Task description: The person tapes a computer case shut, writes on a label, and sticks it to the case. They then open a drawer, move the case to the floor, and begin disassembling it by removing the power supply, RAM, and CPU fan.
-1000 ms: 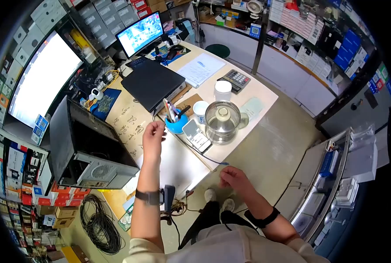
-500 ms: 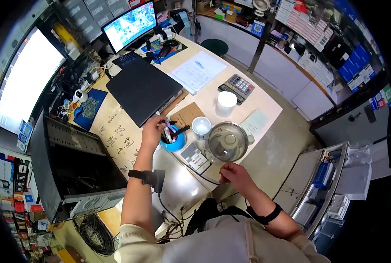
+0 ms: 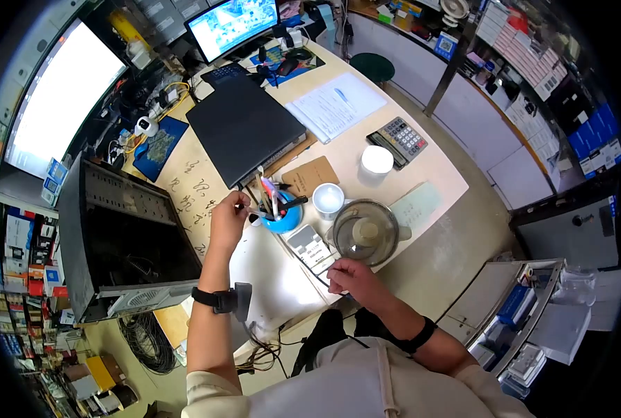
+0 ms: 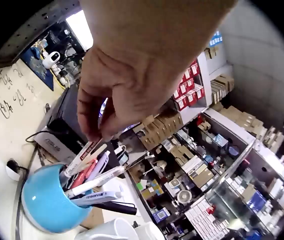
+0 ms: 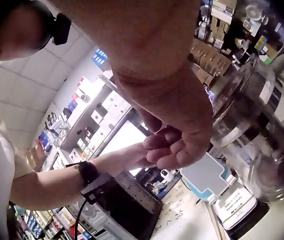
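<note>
My left hand (image 3: pixel 228 221) is just left of the blue pen holder (image 3: pixel 281 221). In the left wrist view the fingertips of the left hand (image 4: pixel 124 90) pinch the upper end of a white pen (image 4: pixel 84 156) with red markings, which leans from the blue holder (image 4: pixel 49 200) among other pens. My right hand (image 3: pixel 358 282) hovers by the table's front edge, near the glass jug (image 3: pixel 365 233) and the white device (image 3: pixel 309 245). Seen from the right wrist, the right hand (image 5: pixel 172 122) has loosely curled fingers with nothing visible in them.
A white cup (image 3: pixel 328 200), a white-lidded container (image 3: pixel 376 161) and a calculator (image 3: pixel 398 141) stand beyond the holder. Behind it lie a black flat box (image 3: pixel 244 129) and papers (image 3: pixel 338 108). An open computer case (image 3: pixel 133 237) is at the left; cables (image 3: pixel 262 348) hang below the table.
My left hand has come to the pen holder, then shifted to its left side. My right hand has moved left, closer to the white device. The head view has shifted.
</note>
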Demonstrator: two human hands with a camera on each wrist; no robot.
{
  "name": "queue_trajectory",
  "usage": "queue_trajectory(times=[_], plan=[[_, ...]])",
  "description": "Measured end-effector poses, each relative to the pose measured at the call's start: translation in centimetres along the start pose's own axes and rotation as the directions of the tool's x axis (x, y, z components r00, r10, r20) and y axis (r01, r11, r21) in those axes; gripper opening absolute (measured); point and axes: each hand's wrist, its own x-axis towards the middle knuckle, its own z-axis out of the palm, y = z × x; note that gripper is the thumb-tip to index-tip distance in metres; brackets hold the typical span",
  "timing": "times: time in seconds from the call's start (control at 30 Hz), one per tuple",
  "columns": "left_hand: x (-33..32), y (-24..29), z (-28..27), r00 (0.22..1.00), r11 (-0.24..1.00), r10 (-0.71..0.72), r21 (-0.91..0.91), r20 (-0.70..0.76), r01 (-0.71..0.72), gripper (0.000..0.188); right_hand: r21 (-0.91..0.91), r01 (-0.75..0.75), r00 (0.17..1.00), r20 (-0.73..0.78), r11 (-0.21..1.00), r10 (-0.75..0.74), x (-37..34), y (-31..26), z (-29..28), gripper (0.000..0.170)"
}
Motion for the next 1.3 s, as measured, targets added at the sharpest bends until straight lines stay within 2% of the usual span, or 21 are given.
queue_trajectory(times=[0.2,0.3,0.33,0.4,0.43,0.47,0.53,0.63,0.67,0.7,0.77,0.8,0.87,0.9,0.93,0.97,1.03,1.1,1.13,1.17,1.3], plan=[[-0.2,1.2,1.3,0.997,0.997,-0.053,-0.051,-0.049,0.051,0.015,0.022,0.034,0.999,0.0,0.999,-0.034,-1.0,-1.7,-0.7,0.014],[-0.3,2.2,1.8,0.992,1.0,-0.021,0.01,-0.126,0.022,0.014,0.031,0.029,0.999,0.025,0.999,-0.03,-1.2,-1.4,-1.3,0.013],[-0.4,2.7,1.6,0.98,0.994,0.024,0.105,-0.199,-0.003,0.014,0.027,0.029,0.999,0.032,0.999,-0.03,-1.3,-1.3,-1.4,0.013],[-0.9,4.3,0.9,0.938,0.984,0.117,0.163,-0.327,-0.066,0.014,-0.013,0.038,0.998,0.05,0.999,-0.037,-1.7,-1.4,-1.6,0.012],[-1.3,5.8,0.1,0.904,0.976,0.168,0.198,-0.394,-0.095,0.015,-0.037,0.049,0.997,0.066,0.998,-0.047,-1.8,-1.6,-1.6,0.012],[-2.3,7.7,-0.7,0.829,0.948,0.291,0.262,-0.477,-0.182,0.017,-0.041,0.109,0.994,0.035,0.993,-0.108,-1.8,-1.7,-1.3,0.013],[-4.9,10.9,-2.5,0.79,0.894,0.408,0.378,-0.458,-0.242,0.021,-0.053,0.223,0.974,-0.021,0.973,-0.225,-1.8,-1.8,-0.6,0.019],[-11.0,15.5,-3.8,0.809,0.814,0.502,0.482,-0.305,-0.324,0.026,-0.33,0.485,0.868,0.072,0.81,-0.491,-3.0,-5.3,2.0,0.033],[-12.8,17.1,-3.9,0.803,0.814,0.535,0.414,-0.262,-0.407,0.028,-0.384,0.47,0.88,0.14,0.795,-0.453,-3.8,-6.8,3.2,0.046],[-14.5,18.2,-3.7,0.793,0.807,0.567,0.343,-0.223,-0.481,0.031,-0.421,0.474,0.881,0.22,0.774,-0.419,-4.1,-7.3,4.1,0.043],[-17.7,18.6,-3.4,0.85,0.841,0.514,0.26,-0.115,-0.474,0.031,-0.514,0.702,0.712,0.5,0.492,-0.494,-3.7,-6.5,5.4,0.037],[-18.6,18.7,-3.6,0.872,0.873,0.469,0.224,-0.142,-0.433,0.033,-0.447,0.733,0.679,0.508,0.512,-0.529,-3.9,-5.9,6.6,0.022],[-20.9,18.6,-4.4,0.908,0.927,0.371,0.141,-0.197,-0.348,0.037,-0.383,0.618,0.773,0.457,0.686,-0.441,-4.4,-4.6,9.0,0.018],[-22.4,17.8,-4.8,0.928,0.959,0.272,0.151,-0.254,-0.24,0.044,-0.354,0.545,0.815,0.434,0.76,-0.383,-4.8,-4.0,10.2,0.017],[-24.1,16.7,-5.1,0.939,0.974,0.203,0.154,-0.278,-0.165,0.046,-0.259,0.518,0.807,0.465,0.816,-0.364,-5.2,-4.0,11.1,0.014],[-25.8,15.5,-5.4,0.944,0.984,0.136,0.152,-0.301,-0.093,0.049,-0.151,0.341,0.845,0.481,0.928,-0.232,-6.0,-4.3,12.3,0.009],[-30.1,14.1,-5.8,0.941,0.995,-0.097,-0.009,-0.324,0.099,0.037,0.015,0.118,0.839,0.533,0.993,-0.108,-7.2,-4.1,14.3,0.005],[-34.2,12.8,-7.0,0.917,0.96,-0.268,-0.166,-0.295,0.228,0.03,0.005,0.049,0.796,0.604,0.999,-0.042,-8.1,-3.2,16.7,0.006],[-35.9,12.1,-7.5,0.887,0.977,-0.208,-0.133,-0.413,0.167,0.023,-0.01,0.007,0.777,0.63,1.0,0.001,-8.7,-2.4,18.3,0.007],[-37.7,11.7,-8.4,0.874,0.976,-0.214,-0.133,-0.436,0.173,0.023,-0.027,-0.034,0.752,0.657,0.999,0.043,-9.3,-1.5,20.2,0.007],[-47.3,8.1,-13.0,0.842,0.981,-0.184,-0.042,-0.507,0.189,0.019,-0.151,0.02,0.668,0.738,0.988,0.099,-13.5,5.0,29.4,0.011]])
